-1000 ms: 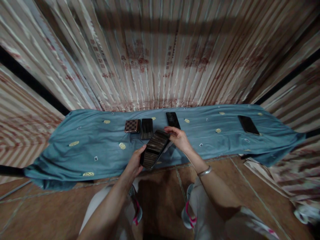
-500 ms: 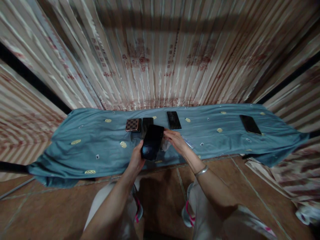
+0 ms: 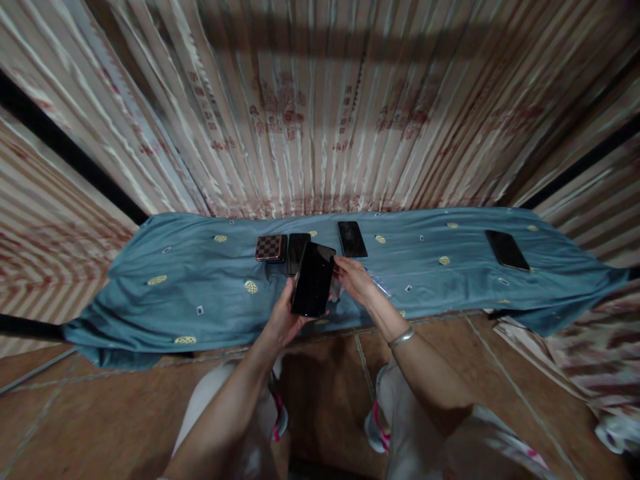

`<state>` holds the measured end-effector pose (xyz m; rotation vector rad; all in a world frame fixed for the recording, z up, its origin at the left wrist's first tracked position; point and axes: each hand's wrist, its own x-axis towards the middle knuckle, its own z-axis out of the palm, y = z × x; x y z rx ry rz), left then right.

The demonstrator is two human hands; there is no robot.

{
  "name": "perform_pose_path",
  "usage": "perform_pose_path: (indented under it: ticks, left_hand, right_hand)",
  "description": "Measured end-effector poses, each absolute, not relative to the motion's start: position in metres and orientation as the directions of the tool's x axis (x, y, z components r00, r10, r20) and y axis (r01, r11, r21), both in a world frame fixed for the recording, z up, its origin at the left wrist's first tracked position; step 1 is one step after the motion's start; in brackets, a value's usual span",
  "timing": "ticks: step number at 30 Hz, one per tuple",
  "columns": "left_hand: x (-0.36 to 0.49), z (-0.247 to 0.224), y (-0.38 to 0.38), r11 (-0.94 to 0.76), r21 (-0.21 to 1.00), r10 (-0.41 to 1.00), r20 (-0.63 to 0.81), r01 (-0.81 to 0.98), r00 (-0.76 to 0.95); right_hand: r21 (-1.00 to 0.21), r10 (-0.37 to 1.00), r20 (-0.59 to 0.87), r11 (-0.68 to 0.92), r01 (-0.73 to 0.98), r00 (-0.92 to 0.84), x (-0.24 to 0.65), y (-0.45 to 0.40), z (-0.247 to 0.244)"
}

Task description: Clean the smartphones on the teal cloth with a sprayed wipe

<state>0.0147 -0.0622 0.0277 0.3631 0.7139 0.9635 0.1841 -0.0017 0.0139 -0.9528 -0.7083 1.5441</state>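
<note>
A black smartphone (image 3: 314,281) is held up over the blue cloth, its dark screen facing me. My left hand (image 3: 286,315) wraps round its lower left side and back. At the upper right edge, my right hand (image 3: 351,275) pinches the phone, its other fingers curled below. Something greyish (image 3: 337,291) shows between the phone and my right hand; I cannot make out what it is. Just behind the held phone lies another dark phone (image 3: 298,248), partly covered by it. Beside that one sits a brown checkered wallet (image 3: 271,247).
A phone with a cracked-looking screen (image 3: 353,239) lies behind my right hand. Farther right rests a dark flat device (image 3: 507,249). A thin clear-and-blue item (image 3: 379,282) is near my right wrist. The patterned blue cloth (image 3: 200,280) covers the bench before a striped curtain (image 3: 320,133).
The held phone has tilted, so its screen faces me more squarely, and my left hand has turned under it. The whole view has shifted slightly.
</note>
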Motion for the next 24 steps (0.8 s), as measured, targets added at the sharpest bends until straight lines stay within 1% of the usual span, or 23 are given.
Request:
perform_pose_path:
  ticks: [4, 9, 17, 20, 24]
  left_hand:
    - [0.013, 0.028, -0.06, 0.566, 0.576, 0.823, -0.434, -0.59, 0.366]
    - [0.016, 0.029, -0.064, 0.577, 0.58, 0.814, -0.467, -0.575, 0.346]
    - [0.023, 0.027, -0.069, 0.649, 0.512, 0.76, -0.466, -0.563, 0.452]
    - [0.021, 0.026, -0.065, 0.645, 0.483, 0.758, -0.502, -0.591, 0.417]
    - [0.019, 0.021, -0.061, 0.603, 0.472, 0.772, -0.551, -0.644, 0.318]
  right_hand:
    - [-0.809, 0.974, -0.192, -0.224, -0.544, -0.116, 0.185, -0.002, 0.021]
    - [-0.807, 0.967, -0.173, -0.248, -0.536, -0.188, 0.187, -0.005, 0.026]
    - [-0.831, 0.965, -0.145, -0.238, -0.502, -0.218, 0.19, -0.003, 0.019]
    - [-0.838, 0.97, -0.137, -0.221, -0.498, -0.2, 0.187, -0.004, 0.017]
    - [-0.845, 0.987, -0.081, -0.142, -0.515, -0.14, 0.182, -0.007, 0.02]
